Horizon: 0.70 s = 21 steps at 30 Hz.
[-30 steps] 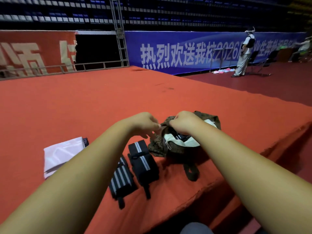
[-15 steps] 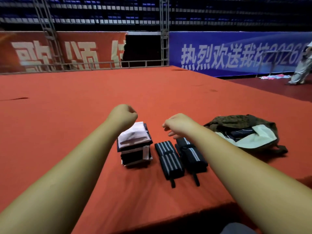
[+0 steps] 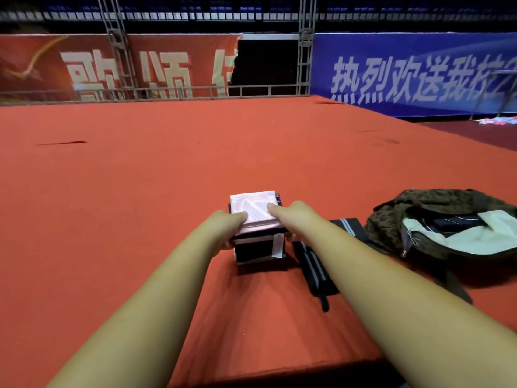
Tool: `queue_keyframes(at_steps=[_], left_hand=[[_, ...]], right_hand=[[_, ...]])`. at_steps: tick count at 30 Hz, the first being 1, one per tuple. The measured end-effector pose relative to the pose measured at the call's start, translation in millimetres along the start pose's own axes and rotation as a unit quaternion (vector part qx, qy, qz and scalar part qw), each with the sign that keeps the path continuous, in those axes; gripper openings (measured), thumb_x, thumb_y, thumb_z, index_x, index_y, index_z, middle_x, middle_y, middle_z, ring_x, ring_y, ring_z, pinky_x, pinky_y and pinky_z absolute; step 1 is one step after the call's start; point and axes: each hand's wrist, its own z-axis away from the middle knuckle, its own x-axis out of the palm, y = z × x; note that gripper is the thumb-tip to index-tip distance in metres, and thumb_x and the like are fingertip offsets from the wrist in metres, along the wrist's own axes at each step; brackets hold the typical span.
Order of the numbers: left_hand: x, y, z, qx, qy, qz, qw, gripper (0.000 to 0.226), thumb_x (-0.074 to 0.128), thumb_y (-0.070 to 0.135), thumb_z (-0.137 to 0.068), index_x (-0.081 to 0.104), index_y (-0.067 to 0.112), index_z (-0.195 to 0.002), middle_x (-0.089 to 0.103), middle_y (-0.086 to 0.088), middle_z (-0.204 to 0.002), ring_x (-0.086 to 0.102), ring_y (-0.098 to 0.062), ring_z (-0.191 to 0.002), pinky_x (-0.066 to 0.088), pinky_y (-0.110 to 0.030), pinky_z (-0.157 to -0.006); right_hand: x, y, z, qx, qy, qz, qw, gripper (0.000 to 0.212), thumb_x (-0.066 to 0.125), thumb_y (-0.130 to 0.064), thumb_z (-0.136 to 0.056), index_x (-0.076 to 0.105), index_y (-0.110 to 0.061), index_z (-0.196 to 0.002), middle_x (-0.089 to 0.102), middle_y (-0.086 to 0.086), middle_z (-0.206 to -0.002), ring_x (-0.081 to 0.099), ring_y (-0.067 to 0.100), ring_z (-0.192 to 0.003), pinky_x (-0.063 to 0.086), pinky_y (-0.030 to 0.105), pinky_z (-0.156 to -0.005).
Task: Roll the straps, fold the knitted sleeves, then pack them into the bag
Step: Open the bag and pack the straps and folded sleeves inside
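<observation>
A stack of folded knitted sleeves (image 3: 256,211), pink on top and black with white trim below, stands on the red carpeted platform (image 3: 167,169). My left hand (image 3: 226,228) grips its left side and my right hand (image 3: 291,217) grips its right side, thumbs on the pink top. Two rolled black straps with white stripes lie just right of the stack: one (image 3: 314,271) beside my right forearm, the other (image 3: 348,226) partly hidden behind it. The camouflage bag (image 3: 436,208) lies open at the right, its pale lining and a dark striped item showing inside.
The platform's front edge (image 3: 279,371) runs close below my forearms. Its right edge drops to a darker floor (image 3: 475,133). Red and blue banners and a metal truss (image 3: 117,51) stand at the far side.
Both hands left the bag's opening and moved left to the sleeve stack, which they now clasp from both sides. The view swung left, so the bag sits farther right.
</observation>
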Motion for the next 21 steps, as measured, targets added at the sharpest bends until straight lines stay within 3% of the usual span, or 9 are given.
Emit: queue_keyframes(at_steps=[3, 5, 9, 11, 14, 19, 21], left_hand=[[-4, -5, -13, -0.002, 0.011, 0.059, 0.998, 0.033, 0.077, 0.024, -0.091, 0.068, 0.003, -0.116, 0.076, -0.015, -0.103, 0.077, -0.028, -0.085, 0.066, -0.043, -0.085], [-5, -5, -16, -0.001, 0.008, 0.087, 0.996, 0.041, 0.083, 0.024, -0.086, 0.068, 0.004, -0.119, 0.077, -0.016, -0.111, 0.078, -0.029, -0.089, 0.065, -0.046, -0.092], [1, -1, -21, -0.008, -0.014, 0.112, 0.994, 0.043, 0.086, 0.024, -0.081, 0.072, 0.004, -0.117, 0.077, -0.011, -0.093, 0.076, -0.025, -0.069, 0.065, -0.038, -0.074], [5, 1, -23, -0.010, -0.018, 0.121, 0.992, 0.044, 0.086, 0.025, -0.079, 0.073, 0.003, -0.114, 0.075, -0.005, -0.078, 0.073, -0.021, -0.059, 0.059, -0.033, -0.068], [9, 5, -22, -0.018, -0.027, 0.117, 0.993, 0.024, 0.082, 0.028, -0.084, 0.070, 0.012, -0.097, 0.061, 0.007, -0.051, 0.056, -0.011, -0.038, 0.047, -0.030, -0.067], [13, 3, -23, -0.037, -0.065, 0.135, 0.988, 0.023, 0.083, 0.040, -0.081, 0.072, 0.022, -0.088, 0.065, 0.008, -0.064, 0.056, -0.008, -0.043, 0.041, -0.029, -0.063], [15, 2, -24, -0.012, -0.066, 0.120, 0.991, 0.022, 0.081, 0.041, -0.083, 0.071, 0.021, -0.084, 0.062, 0.008, -0.060, 0.055, -0.009, -0.045, 0.039, -0.029, -0.062]], right_hand=[[5, 7, -7, 0.008, -0.003, 0.001, 1.000, 0.029, 0.070, -0.038, -0.099, 0.062, -0.010, -0.098, 0.070, 0.011, -0.102, 0.071, 0.034, -0.097, 0.059, 0.041, -0.084], [6, 11, -10, 0.021, 0.000, -0.004, 1.000, 0.025, 0.070, -0.034, -0.099, 0.063, -0.010, -0.095, 0.072, 0.014, -0.103, 0.073, 0.035, -0.097, 0.059, 0.040, -0.081], [6, 17, -15, 0.046, -0.010, -0.047, 0.998, 0.019, 0.069, -0.029, -0.099, 0.063, -0.011, -0.096, 0.073, 0.018, -0.109, 0.076, 0.038, -0.103, 0.064, 0.058, -0.093], [6, 20, -19, 0.054, -0.018, -0.060, 0.997, 0.020, 0.067, -0.029, -0.101, 0.066, -0.009, -0.107, 0.073, 0.016, -0.111, 0.075, 0.035, -0.103, 0.064, 0.056, -0.093], [5, 25, -22, 0.059, -0.022, -0.067, 0.996, 0.023, 0.066, -0.030, -0.102, 0.068, -0.010, -0.114, 0.074, 0.015, -0.114, 0.075, 0.033, -0.101, 0.065, 0.053, -0.090], [3, 29, -26, 0.068, -0.027, -0.075, 0.994, 0.026, 0.065, -0.029, -0.101, 0.068, -0.011, -0.119, 0.074, 0.014, -0.117, 0.076, 0.033, -0.101, 0.066, 0.053, -0.087], [2, 31, -29, 0.071, -0.028, -0.078, 0.994, 0.026, 0.067, -0.028, -0.100, 0.068, -0.010, -0.118, 0.074, 0.014, -0.116, 0.076, 0.033, -0.101, 0.066, 0.054, -0.087]])
